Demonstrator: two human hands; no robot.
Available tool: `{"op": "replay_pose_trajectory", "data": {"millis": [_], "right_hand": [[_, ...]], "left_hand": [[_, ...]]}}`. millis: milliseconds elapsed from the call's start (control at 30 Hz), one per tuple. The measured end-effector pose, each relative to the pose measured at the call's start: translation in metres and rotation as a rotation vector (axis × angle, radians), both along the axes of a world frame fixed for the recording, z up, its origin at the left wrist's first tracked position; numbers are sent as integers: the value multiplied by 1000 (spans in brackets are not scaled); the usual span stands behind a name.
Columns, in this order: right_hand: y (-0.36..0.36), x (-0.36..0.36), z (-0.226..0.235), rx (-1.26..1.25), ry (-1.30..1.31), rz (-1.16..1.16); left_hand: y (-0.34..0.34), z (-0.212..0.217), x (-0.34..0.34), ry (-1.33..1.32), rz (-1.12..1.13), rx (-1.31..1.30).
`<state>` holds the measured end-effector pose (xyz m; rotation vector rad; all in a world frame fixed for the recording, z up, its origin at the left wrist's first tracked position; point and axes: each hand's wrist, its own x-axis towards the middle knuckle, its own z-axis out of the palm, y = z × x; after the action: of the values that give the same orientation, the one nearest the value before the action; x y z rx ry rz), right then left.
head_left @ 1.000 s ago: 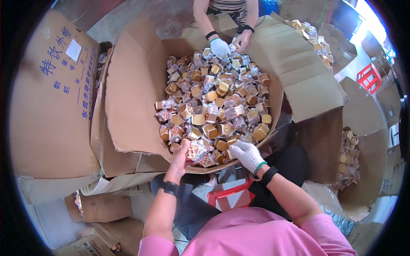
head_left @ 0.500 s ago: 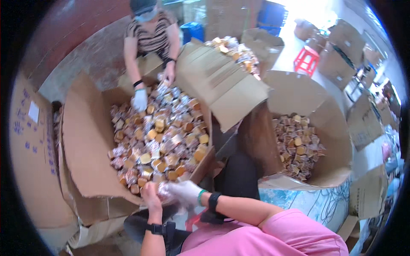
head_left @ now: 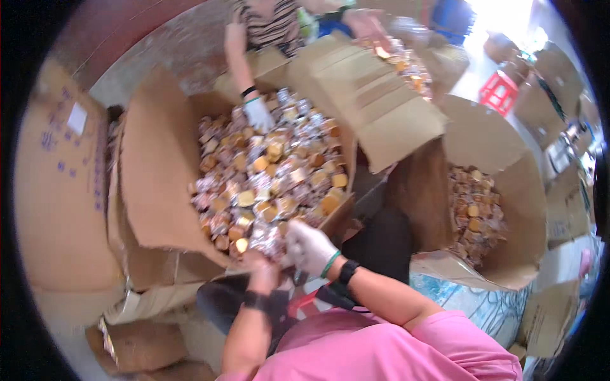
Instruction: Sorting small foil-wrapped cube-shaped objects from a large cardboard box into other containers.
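Note:
At the near edge of the big carton [head_left: 152, 184], my bare left hand [head_left: 259, 263] is closed, slightly blurred, on a shiny clear-wrapped packet [head_left: 267, 241]. Its fingers are partly hidden by the wrapping. My right hand [head_left: 309, 249], in a white glove, is closed just right of the packet; whether it pinches the wrapping is hidden. Beyond both hands, the carton holds a heap of small gold and brown cups [head_left: 260, 164], many in clear film. Across from me, a co-worker's gloved hand [head_left: 258, 114] reaches into the heap.
The co-worker's other hand [head_left: 365, 24] is over another pile of wrapped pieces [head_left: 410, 66] behind a cardboard flap [head_left: 375, 108]. A second carton [head_left: 518, 222] on the right holds more wrapped pieces. A tall carton [head_left: 63, 209] stands at left; a red stool [head_left: 499, 94] is far right.
The view has shifted, so the scene sits further right and higher. The co-worker's bare hand has left the heap for the pile behind the flap. My hands remain close together by the packet.

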<state>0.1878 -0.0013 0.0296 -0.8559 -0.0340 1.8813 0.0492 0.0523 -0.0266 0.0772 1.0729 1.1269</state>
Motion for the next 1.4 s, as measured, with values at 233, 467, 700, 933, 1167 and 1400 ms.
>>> {"op": "replay_pose_trajectory", "data": {"millis": [233, 467, 700, 933, 1167, 1400], "right_hand": [[13, 70, -47, 92, 77, -216], [-21, 101, -100, -141, 20, -249], [-8, 95, -110, -192, -34, -168], [-4, 96, -116, -219, -127, -96], [-1, 95, -117, -196, -157, -106], [-6, 96, -111, -128, -175, -39]], "left_hand": [[39, -49, -41, 193, -115, -80], [78, -23, -24, 1681, -969, 851], [70, -40, 31, 1803, -1980, 1237], [66, -76, 35, 2016, -1894, 1190], [66, -78, 30, 1962, -1716, 1072], [69, -62, 22, 1777, -1635, 984]]}}
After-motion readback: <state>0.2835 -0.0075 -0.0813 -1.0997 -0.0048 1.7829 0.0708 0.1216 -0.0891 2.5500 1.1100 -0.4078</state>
